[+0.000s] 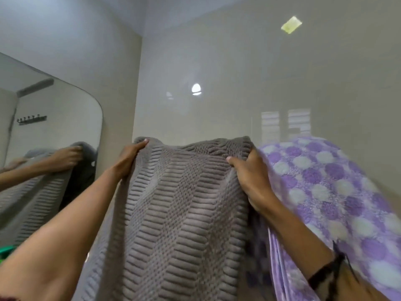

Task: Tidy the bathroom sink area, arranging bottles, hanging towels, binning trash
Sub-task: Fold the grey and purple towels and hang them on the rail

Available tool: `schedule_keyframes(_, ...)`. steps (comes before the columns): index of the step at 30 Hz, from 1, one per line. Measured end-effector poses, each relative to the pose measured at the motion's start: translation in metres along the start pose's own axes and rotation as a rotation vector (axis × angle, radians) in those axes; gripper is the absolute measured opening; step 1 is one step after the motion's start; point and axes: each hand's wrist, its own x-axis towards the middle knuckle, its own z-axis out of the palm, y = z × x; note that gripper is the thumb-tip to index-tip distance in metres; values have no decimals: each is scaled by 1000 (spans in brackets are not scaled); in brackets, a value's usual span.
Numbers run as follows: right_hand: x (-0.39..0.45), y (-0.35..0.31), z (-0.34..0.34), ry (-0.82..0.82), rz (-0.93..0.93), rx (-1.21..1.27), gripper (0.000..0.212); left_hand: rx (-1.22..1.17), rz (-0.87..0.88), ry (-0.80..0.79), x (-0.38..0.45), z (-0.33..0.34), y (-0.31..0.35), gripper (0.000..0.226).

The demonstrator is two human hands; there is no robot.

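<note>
Nearest the camera, at the lower right edge: a dark band [332, 272] around the right wrist, forearm rising up and inward from there. Opposite, low on the left: the bare left forearm, angling up toward the middle of the frame.

Between the two arms: a grey towel [184, 213], ribbed in slanted bands, spread wide and hanging down out of view at the bottom. At its upper left corner: the left hand [130, 157], grip closed on the towel's edge, thumb tip showing on top of the fold. At its upper right corner: the right hand [251, 177], grip likewise closed on the towel, fingers curled over the cloth and pinching a gather of it. Top edge of the towel stretched level between both hands, held up in front of the wall.

Just beside the right hand, touching the grey towel's right side: a purple and white spotted towel [325, 192], fluffy, draped downward; what carries it not visible.

Far left, beyond the left arm: a round-cornered mirror [54, 118], reflecting a hand, the grey towel and a dark hook rail. Low at the left edge: a scrap of something green [6, 252], too little in view to tell.

Farthest back: the glossy pale wall [217, 61], with bright reflections, and a yellowish patch [291, 24] high on the right.
</note>
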Motion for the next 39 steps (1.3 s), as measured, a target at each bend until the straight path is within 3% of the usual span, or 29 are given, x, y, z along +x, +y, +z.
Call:
schedule_keyframes(3, 35, -19, -3, 46, 16, -177, 37, 172, 95, -52, 21, 7, 18, 31)
schedule_keyframes(8, 62, -15, -7, -91, 157, -313, 51, 371, -40, -191, 22, 19, -6, 38)
schedule_keyframes(12, 66, -7, -10, -265, 286, -155, 68, 399, -35, -209, 25, 21, -12, 39)
schedule_keyframes(17, 85, -17, -2, -262, 237, -133, 28, 510, -146, -291, 34, 24, -1, 45)
schedule_keyframes(19, 90, -19, 4, -279, 125, -278, 16, 532, -135, -298, 35, 23, -1, 43)
schedule_keyframes(22, 91, -17, 12, -313, -27, -783, 36, 694, -101, -303, 36, 27, -1, 41)
schedule_keyframes(24, 85, -16, 19, -160, -125, -1136, 44, 933, -29, -230, 39, 36, -2, 39)
schedule_keyframes(26, 69, -17, 30, 65, -235, -1405, 41, 1219, 127, 32, 32, 46, -3, 35)
schedule_keyframes(28, 54, -13, 43, 192, -490, -1460, 33, 1427, 416, 266, 21, 55, -1, 30)
schedule_keyframes(30, 38, -4, 51, 79, -673, -1373, 26, 1358, 715, 319, 9, 60, -5, 23)
schedule_keyframes(31, 31, 2, 53, -24, -684, -1302, 25, 1236, 792, 262, 3, 61, -13, 19)
schedule_keyframes(34, 25, 21, 53, -148, -586, -1188, 42, 857, 672, 37, -24, 61, -44, 46)
schedule_keyframes(36, 30, 24, 53, -155, -547, -1168, 51, 851, 668, 24, -32, 62, -57, 61)
schedule_keyframes(39, 47, 10, 51, -217, -528, -1120, 54, 933, 605, 39, -24, 71, -42, 68)
